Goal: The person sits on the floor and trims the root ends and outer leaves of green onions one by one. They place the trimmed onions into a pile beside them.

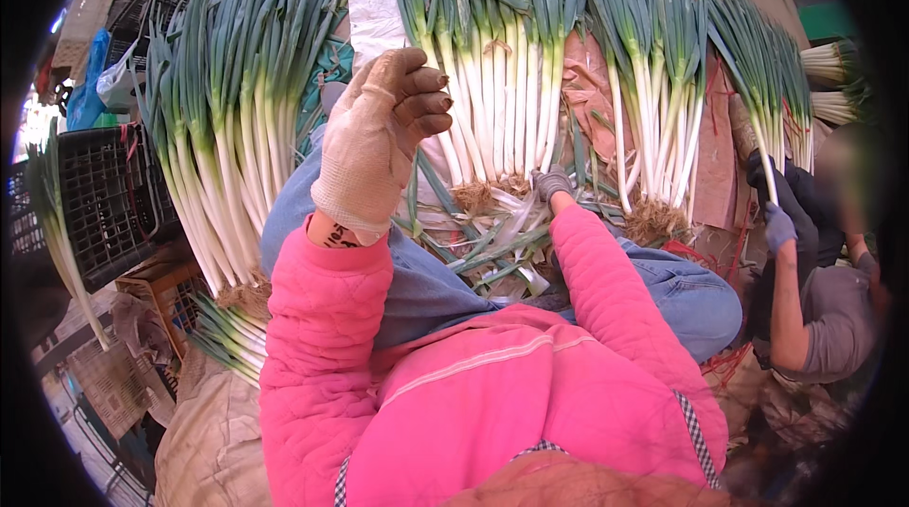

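Note:
My left hand (pixel 380 134), in a dirt-stained pale glove, is raised above my bent knee. Its fingers are half curled and slightly apart, and nothing shows in them. Further forward, my right hand (pixel 552 184) wears a grey glove and touches the root end of the middle bunch of long green onions (pixel 504 95). Whether its fingers close on a stalk is hidden. That bunch lies with white stalks and brown roots towards me and green leaves away. Stripped onion leaves and peelings (pixel 497 244) litter the floor between my legs.
A large pile of green onions (pixel 234 131) lies left, and another bunch (pixel 653 102) lies right of the middle one. Black plastic crates (pixel 113 187) stand far left. At the right, a co-worker's gloved hand (pixel 780 226) holds an onion stalk. Red twine (pixel 731 365) lies nearby.

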`<move>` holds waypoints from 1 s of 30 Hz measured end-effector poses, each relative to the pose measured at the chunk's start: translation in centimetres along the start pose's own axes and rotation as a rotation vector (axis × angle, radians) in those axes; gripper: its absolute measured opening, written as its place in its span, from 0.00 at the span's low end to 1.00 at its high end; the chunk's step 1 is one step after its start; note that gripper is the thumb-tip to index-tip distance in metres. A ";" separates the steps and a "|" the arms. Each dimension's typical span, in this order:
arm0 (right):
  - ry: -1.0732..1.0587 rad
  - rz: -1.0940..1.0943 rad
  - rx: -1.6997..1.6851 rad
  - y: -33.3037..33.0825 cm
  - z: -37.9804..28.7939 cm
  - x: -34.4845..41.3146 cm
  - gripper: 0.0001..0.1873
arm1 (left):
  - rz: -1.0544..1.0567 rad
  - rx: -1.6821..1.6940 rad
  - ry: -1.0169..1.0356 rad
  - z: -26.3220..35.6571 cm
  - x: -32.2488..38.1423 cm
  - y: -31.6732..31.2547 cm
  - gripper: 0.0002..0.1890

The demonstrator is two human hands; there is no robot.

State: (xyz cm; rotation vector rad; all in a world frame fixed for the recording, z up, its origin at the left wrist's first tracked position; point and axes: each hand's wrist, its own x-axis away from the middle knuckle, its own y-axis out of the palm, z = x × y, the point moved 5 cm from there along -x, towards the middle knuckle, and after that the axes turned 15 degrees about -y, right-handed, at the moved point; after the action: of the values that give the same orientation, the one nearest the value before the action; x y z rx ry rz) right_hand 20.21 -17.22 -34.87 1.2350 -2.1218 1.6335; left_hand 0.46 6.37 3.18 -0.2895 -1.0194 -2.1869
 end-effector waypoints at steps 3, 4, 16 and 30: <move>-0.104 -0.069 -0.295 -1.2 -1.0 0.3 0.32 | -0.009 0.051 0.027 0.3 0.1 0.5 0.19; -0.174 -0.027 -0.476 -0.3 1.3 -1.8 0.31 | -0.048 0.061 0.036 0.4 0.0 1.4 0.18; -0.709 -0.078 -1.056 -15.1 -16.4 20.3 0.10 | 0.186 -0.442 0.033 -5.6 -5.8 2.7 0.18; -0.892 0.159 -0.188 -9.0 -16.0 28.6 0.25 | 0.232 -0.401 -0.104 -7.7 -7.6 -1.0 0.27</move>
State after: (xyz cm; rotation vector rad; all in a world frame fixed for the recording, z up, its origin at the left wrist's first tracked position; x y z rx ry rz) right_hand 3.26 -17.77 -5.45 2.0200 -2.8242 0.9479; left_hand 6.03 4.91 -6.00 -0.6760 -0.5582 -2.1627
